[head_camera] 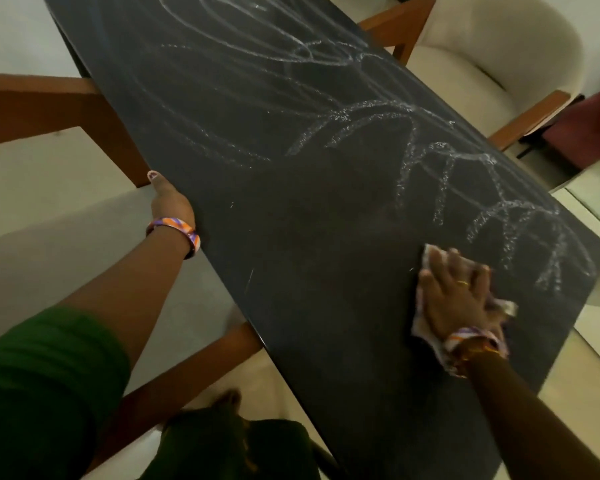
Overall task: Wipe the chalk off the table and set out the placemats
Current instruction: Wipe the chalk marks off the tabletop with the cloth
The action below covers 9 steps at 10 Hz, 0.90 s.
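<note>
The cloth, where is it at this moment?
In the head view the cloth lies flat under the right hand on the near right part of the dark table, just beside the zigzag chalk marks.

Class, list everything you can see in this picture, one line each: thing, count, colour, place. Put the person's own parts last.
Table: one, black top, across the middle.
Chalk marks: many, white, far and right parts of the table.
Cloth: one, pale, flat on the table under the right hand.
Armchair: one, cream with wooden arms, top right.
Wooden chair frames: two, brown, left of the table.
Bangles: one per wrist, orange and purple.
Left hand: holds the table's left edge.
Right hand: fingers straight, pressing the cloth.
</note>
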Available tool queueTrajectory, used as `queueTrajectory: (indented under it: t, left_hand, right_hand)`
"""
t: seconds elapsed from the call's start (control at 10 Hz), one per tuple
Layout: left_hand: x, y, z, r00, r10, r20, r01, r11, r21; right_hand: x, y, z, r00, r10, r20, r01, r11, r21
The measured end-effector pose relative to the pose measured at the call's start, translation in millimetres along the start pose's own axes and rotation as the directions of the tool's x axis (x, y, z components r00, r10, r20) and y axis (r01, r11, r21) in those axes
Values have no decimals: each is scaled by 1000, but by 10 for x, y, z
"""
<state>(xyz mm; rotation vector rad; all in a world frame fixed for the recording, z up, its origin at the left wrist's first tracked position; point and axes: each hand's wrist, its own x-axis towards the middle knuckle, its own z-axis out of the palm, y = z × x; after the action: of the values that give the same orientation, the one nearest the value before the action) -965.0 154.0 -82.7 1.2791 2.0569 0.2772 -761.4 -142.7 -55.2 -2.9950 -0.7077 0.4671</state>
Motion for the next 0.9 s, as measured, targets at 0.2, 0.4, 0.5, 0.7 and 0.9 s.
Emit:
queueTrajectory:
  t: [0.2, 0.4, 0.5, 0.7, 0.9]
  left_hand:
    - [42, 37, 18, 983, -55, 173, 157, 737, -657]
    - [-254, -86, 92, 987, 120, -105, -142, 963, -229]
    - [-536, -195, 125, 940, 290, -183, -280, 957, 77]
    - [-1967, -498, 582, 734, 679, 11, -656, 705, 270]
    - [-3462, -503, 1568, 726, 666, 173, -686, 685, 245]
  right_hand:
    - [-134, -99, 132, 998, 64, -1, -64, 996, 55]
    - [-679, -763, 475, 731, -678, 72, 682, 728, -72]
    - [-549, -500, 393, 658, -746, 104, 752, 657, -46]
    - [367, 999, 50, 882, -466, -65, 451, 877, -164]
    - [1305, 2464, -273, 967, -215, -135, 213, 977, -31]
